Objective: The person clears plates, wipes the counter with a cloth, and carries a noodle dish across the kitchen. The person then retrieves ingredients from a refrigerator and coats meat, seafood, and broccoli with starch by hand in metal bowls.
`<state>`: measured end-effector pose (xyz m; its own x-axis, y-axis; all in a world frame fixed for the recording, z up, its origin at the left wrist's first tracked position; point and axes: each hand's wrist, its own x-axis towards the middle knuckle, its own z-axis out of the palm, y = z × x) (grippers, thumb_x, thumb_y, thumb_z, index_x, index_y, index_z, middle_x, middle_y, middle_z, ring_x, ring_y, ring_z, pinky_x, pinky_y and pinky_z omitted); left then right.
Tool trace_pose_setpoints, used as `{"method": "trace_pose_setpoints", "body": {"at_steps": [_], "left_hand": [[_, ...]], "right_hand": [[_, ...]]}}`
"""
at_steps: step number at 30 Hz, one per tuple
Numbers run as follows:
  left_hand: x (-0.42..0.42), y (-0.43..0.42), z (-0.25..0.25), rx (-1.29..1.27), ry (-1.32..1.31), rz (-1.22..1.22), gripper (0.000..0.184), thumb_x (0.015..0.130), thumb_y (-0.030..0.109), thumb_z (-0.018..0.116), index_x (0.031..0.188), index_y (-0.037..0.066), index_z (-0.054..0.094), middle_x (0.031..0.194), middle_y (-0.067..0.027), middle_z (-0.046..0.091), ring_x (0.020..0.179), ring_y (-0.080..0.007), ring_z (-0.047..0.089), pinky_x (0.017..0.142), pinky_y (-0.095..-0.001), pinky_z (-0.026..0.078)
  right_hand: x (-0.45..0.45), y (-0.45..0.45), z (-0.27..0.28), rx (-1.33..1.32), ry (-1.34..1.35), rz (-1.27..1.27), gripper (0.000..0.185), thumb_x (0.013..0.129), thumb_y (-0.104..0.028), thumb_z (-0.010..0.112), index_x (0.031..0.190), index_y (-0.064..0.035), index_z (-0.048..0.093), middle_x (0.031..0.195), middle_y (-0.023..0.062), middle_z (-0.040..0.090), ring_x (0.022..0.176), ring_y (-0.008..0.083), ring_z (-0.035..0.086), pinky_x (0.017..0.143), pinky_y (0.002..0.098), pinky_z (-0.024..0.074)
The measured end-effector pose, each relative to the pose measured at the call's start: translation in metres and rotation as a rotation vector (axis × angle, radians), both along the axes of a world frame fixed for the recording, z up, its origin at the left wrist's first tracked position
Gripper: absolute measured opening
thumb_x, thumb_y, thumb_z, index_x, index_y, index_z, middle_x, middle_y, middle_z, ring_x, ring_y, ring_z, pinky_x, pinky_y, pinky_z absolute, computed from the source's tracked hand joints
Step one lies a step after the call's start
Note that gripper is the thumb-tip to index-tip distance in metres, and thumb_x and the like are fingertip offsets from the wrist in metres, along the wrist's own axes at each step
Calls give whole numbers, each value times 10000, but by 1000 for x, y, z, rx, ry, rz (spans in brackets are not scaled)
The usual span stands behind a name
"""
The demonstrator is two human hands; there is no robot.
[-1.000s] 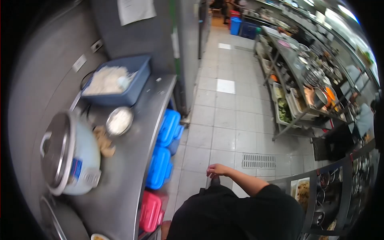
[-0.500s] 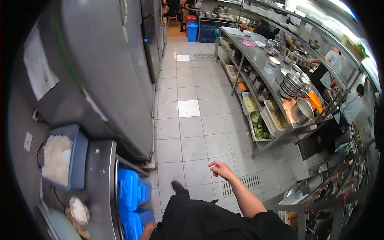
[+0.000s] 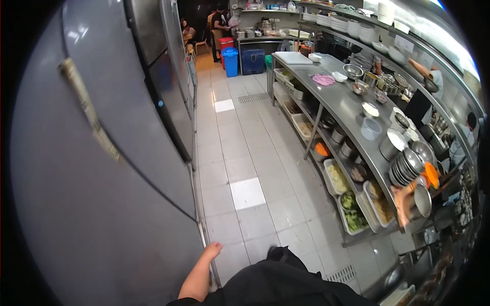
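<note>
My left hand (image 3: pixel 213 250) hangs low in front of me, over the tiled floor and close to the base of the grey refrigerator (image 3: pixel 138 219). Its fingers are curled in, and nothing shows in them. My right hand is out of view. Below, my dark clothing (image 3: pixel 275 285) fills the bottom of the view, with the tip of a dark shoe (image 3: pixel 276 250) just ahead of it.
A long steel counter (image 3: pixel 337 94) runs along the right, with stacked metal bowls (image 3: pixel 406 168) and food tubs (image 3: pixel 352 217) on its lower shelves. Blue bin (image 3: pixel 230 62) and red bin (image 3: pixel 225 45) stand at the aisle's far end. Several people are beyond the counter and at the back.
I have moved forward along the aisle. The side table with the rice tub and the blue bins at lower left have left view. My left hand has swung forward; my right hand has dropped out of sight.
</note>
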<state>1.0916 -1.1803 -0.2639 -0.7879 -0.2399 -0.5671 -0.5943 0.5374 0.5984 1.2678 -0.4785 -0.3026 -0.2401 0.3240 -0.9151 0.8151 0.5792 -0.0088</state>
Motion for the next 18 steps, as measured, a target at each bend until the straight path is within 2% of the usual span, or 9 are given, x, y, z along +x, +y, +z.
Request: {"method": "trace_pose_setpoints", "body": {"at_steps": [4,7,9,10,11,12,13,15,18], "left_hand": [[-206,-44,34,-7,117,26,353,869,372,609,1011,56,672,811,-105,701,729,-220,683,677,-367,527],[-303,-80,34,-104,-93,63,357,875,377,578,1009,60,672,833,-106,709,704,-207,688,662,-357,531],[-337,-97,14,-101,-246,44,311,868,350,599,973,65,668,817,-110,696,697,-204,679,631,-360,529],[-349,-107,-1,-62,-293,57,271,857,321,636,940,64,661,794,-114,681,700,-200,670,601,-364,526],[-349,-122,-21,-212,-220,-255,337,865,375,596,972,67,680,853,-142,695,764,-257,679,676,-403,526],[-370,-128,-24,-361,-133,-564,409,873,430,557,1004,69,700,913,-170,709,827,-315,688,751,-442,526],[-383,-130,-23,-238,-159,-423,445,883,450,546,1000,49,697,936,-184,705,864,-341,680,767,-462,520],[-413,-134,-14,-35,-261,-183,484,894,471,531,995,26,694,960,-196,703,897,-365,674,779,-483,515],[-493,-153,-28,79,-378,-70,495,901,476,521,992,20,693,960,-193,705,883,-362,677,768,-484,517]], "right_hand": [[-165,-58,-41,-92,-33,93,256,835,-257,603,857,-30,718,867,156,709,822,275,685,747,408,528],[-349,-105,-83,-183,47,246,268,839,-284,615,846,-36,716,887,161,705,851,282,677,768,400,523],[-503,-134,-137,-279,245,435,278,841,-302,623,839,-40,715,900,164,702,870,287,672,782,395,520],[-584,-144,-159,-403,556,496,283,843,-311,627,836,-42,714,907,166,700,880,289,669,790,392,518],[-683,-196,-110,-295,339,675,272,805,-273,531,717,-95,716,746,115,707,659,259,671,640,428,514],[-773,-224,-78,-302,488,602,281,802,-267,512,675,-79,679,654,93,676,550,239,631,552,418,500],[-863,-250,-35,-376,490,468,267,850,-299,573,797,-60,678,731,99,678,614,190,636,515,359,519],[-1011,-306,33,-344,685,420,252,892,-268,531,907,-52,660,727,87,661,612,163,626,504,332,512],[-1176,-366,95,-447,862,212,248,901,-223,530,1046,-48,629,771,79,668,614,155,627,512,312,514]]}}
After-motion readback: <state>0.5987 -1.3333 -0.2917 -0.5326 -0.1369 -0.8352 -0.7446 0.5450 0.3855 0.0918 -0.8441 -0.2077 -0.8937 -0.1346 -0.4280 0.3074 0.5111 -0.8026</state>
